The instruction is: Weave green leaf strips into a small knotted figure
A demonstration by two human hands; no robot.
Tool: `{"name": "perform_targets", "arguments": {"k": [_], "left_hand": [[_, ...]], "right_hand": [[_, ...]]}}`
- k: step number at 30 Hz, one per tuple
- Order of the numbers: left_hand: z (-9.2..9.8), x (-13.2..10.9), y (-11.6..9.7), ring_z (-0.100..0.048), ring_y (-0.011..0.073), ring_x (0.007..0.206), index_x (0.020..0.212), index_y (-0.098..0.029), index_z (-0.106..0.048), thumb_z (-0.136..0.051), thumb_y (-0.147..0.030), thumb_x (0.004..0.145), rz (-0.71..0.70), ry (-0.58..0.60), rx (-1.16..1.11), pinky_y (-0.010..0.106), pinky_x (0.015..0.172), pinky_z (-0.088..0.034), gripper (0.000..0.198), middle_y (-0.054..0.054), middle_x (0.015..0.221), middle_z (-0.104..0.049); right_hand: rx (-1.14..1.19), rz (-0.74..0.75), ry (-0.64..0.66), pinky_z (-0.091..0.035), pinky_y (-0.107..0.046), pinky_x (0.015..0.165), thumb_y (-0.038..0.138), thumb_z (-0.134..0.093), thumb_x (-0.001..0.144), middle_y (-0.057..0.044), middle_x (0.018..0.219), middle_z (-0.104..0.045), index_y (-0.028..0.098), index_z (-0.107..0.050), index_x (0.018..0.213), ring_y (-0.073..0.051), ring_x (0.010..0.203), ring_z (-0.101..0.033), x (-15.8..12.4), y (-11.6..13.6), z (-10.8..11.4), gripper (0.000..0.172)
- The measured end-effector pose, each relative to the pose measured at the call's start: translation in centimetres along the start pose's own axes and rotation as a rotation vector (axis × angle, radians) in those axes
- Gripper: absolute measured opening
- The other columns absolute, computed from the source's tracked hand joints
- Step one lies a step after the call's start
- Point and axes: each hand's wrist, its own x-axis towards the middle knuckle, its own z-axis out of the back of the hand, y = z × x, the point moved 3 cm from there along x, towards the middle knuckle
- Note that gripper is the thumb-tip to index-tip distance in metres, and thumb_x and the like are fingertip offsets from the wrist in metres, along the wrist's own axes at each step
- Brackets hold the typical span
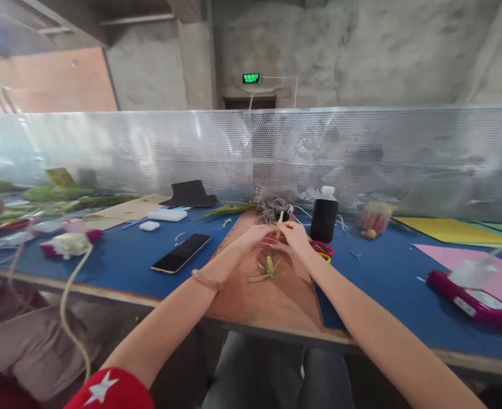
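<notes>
Over the bare brown strip of the table, my left hand (256,237) and my right hand (294,234) meet. Between their fingertips stands a thin, pale yellow-green leaf strip (280,219), with both hands closed on it in a pinch. Part of the strip is hidden behind the fingers. Just below lies a small bundle of folded green leaf strips (269,267) on the brown surface. Scissors with red and yellow handles (322,250) lie beside my right wrist, partly covered by it. A tangle of grey cord (272,209) sits behind my hands.
A black phone (182,253) lies to the left, near a white case (149,225). On the right are a dark bottle-like object (324,218), a jar (376,216), a magenta device (475,298) and coloured paper (442,230). A perforated metal screen (170,150) borders the table's back.
</notes>
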Motion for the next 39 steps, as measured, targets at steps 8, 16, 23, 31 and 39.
{"name": "perform_targets", "arguments": {"k": [8,16,23,31,39], "left_hand": [[0.2,0.5,0.9,-0.058,0.0174,0.085,0.105,-0.014,-0.054,-0.05,-0.026,0.085,0.008,0.038,0.029,0.036,0.072,-0.05,0.024,0.007,0.103,-0.058],[0.0,-0.1,0.5,-0.059,0.0168,0.084,0.103,-0.013,-0.055,-0.051,-0.026,0.084,-0.008,0.048,0.046,0.035,0.071,-0.05,0.022,0.007,0.101,-0.059],[-0.6,-0.7,-0.1,-0.059,0.0171,0.084,0.103,-0.013,-0.054,-0.051,-0.027,0.084,-0.018,0.051,0.071,0.036,0.071,-0.05,0.024,0.007,0.101,-0.058],[-0.7,-0.7,-0.4,-0.059,0.0175,0.085,0.106,-0.013,-0.053,-0.051,-0.026,0.084,-0.068,0.032,0.04,0.036,0.072,-0.05,0.025,0.007,0.103,-0.058],[-0.4,-0.6,-0.4,-0.059,0.0172,0.085,0.103,-0.013,-0.055,-0.051,-0.025,0.084,-0.121,-0.032,-0.014,0.036,0.072,-0.05,0.022,0.007,0.102,-0.058]], "right_hand": [[0.03,-0.011,0.009,-0.049,-0.036,0.073,0.029,-0.05,0.086,-0.006,0.105,-0.057,0.013,-0.054,0.106,-0.018,0.087,-0.058,-0.4,-0.7,0.3,0.026],[0.076,-0.005,0.041,-0.05,-0.035,0.072,0.029,-0.049,0.086,-0.006,0.103,-0.057,0.013,-0.053,0.106,-0.017,0.085,-0.058,-0.1,-1.1,0.6,0.026],[0.028,0.06,0.056,-0.05,-0.035,0.072,0.029,-0.049,0.087,-0.006,0.102,-0.058,0.013,-0.054,0.106,-0.016,0.085,-0.058,-0.1,-0.6,0.7,0.025],[-0.122,0.147,0.152,-0.05,-0.034,0.071,0.029,-0.049,0.087,-0.006,0.101,-0.058,0.013,-0.054,0.104,-0.016,0.083,-0.059,-1.0,0.5,1.1,0.024],[-0.432,0.149,0.112,-0.048,-0.038,0.077,0.029,-0.049,0.087,-0.007,0.108,-0.056,0.014,-0.053,0.108,-0.018,0.091,-0.057,-0.9,1.5,2.4,0.026]]}}
